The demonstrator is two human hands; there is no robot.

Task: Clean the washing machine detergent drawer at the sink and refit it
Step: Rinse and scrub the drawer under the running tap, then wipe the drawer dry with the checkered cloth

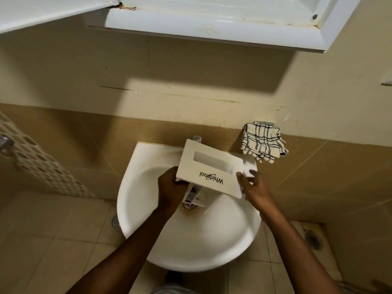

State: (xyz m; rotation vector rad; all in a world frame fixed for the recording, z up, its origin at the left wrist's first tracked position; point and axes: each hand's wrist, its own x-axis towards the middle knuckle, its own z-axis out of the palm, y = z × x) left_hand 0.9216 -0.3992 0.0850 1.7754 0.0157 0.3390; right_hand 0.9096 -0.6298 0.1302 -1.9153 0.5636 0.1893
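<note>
Hands: my left hand (171, 187) and right hand (254, 188) gripped opposite ends of the drawer (209, 166).
Advice: I judged it best held low over the sink (201, 240) while rinsing.

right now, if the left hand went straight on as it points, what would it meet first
The detergent drawer that the left hand grips; past it, probably the wall, depth unclear.

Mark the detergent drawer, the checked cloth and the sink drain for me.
detergent drawer (212, 177): head view, on its white front panel by the logo.
checked cloth (263, 143): head view, middle of the cloth hanging on the wall.
sink drain (188, 207): head view, metal rim showing below the drawer.
</note>
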